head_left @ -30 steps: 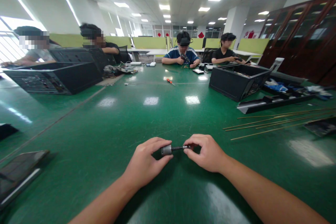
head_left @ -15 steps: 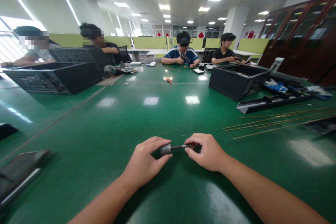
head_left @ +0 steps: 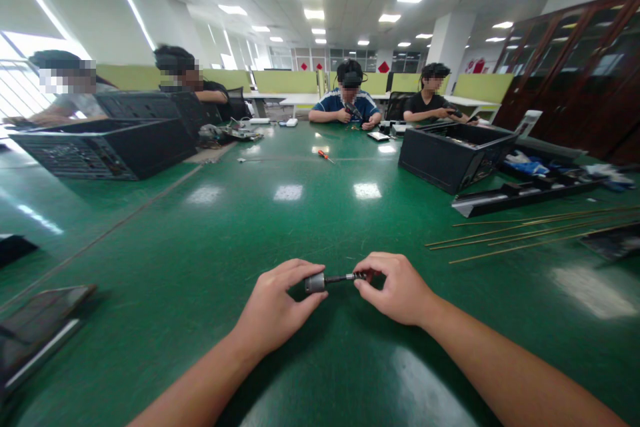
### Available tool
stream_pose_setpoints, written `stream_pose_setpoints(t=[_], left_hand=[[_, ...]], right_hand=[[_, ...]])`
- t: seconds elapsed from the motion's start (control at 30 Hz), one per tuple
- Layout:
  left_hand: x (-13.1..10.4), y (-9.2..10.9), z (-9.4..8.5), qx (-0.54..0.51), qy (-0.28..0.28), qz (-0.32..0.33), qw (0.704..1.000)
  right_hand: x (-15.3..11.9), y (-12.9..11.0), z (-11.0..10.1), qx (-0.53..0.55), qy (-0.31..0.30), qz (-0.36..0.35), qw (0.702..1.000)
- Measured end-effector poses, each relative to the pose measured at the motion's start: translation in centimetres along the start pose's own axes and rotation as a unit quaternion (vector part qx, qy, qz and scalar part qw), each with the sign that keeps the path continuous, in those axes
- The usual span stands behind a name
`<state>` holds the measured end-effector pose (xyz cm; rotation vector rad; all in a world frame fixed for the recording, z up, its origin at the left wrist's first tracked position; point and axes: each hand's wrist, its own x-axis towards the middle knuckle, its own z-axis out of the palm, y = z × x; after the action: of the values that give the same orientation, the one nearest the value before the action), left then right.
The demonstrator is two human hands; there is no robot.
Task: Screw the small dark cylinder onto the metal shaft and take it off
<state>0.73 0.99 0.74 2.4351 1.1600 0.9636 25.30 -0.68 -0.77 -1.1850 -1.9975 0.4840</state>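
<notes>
Just above the table, a small grey metal cylinder with a thin dark shaft (head_left: 335, 279) is held level between both hands. My left hand (head_left: 275, 303) pinches the thick cylinder end between thumb and fingers. At the other end, my right hand (head_left: 395, 287) has its thumb and fingertips closed around the shaft's tip. A shiny collar and a dark, ridged, spiral-looking section show just beside the right fingertips. What exact kind of part this is, I cannot make out.
Black computer cases (head_left: 440, 157) stand ahead right and left (head_left: 125, 147). An orange screwdriver (head_left: 325, 155) lies mid-table on the green surface (head_left: 250, 213). Several thin brass-coloured rods (head_left: 520, 233) lie to the right, a dark panel (head_left: 45, 320) at left. Several people sit around the far side.
My right fingers have shifted slightly right along the shaft, showing more of its ridged end. My left hand keeps its grip on the cylinder.
</notes>
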Motion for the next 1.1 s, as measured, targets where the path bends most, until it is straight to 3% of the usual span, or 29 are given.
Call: stream_pose_setpoints(t=[0.47, 0.77, 0.93, 1.1], left_hand=[[0.2, 0.2, -0.3, 0.010, -0.004, -0.013, 1.000], [0.9, -1.0, -0.7, -0.007, -0.058, -0.150, 0.987], [1.7, -3.9, -3.5, 0.114, 0.030, -0.106, 0.987], [-1.1, -7.4, -8.9, 0.224, 0.066, -0.215, 0.948]], right_hand=[[0.0, 0.1, 0.0, -0.006, 0.003, 0.001, 1.000], [0.1, 0.3, 0.0, 0.002, 0.005, 0.008, 1.000], [0.1, 0.1, -0.1, 0.006, 0.003, 0.007, 1.000], [0.1, 0.3, 0.1, 0.004, -0.001, 0.000, 1.000]])
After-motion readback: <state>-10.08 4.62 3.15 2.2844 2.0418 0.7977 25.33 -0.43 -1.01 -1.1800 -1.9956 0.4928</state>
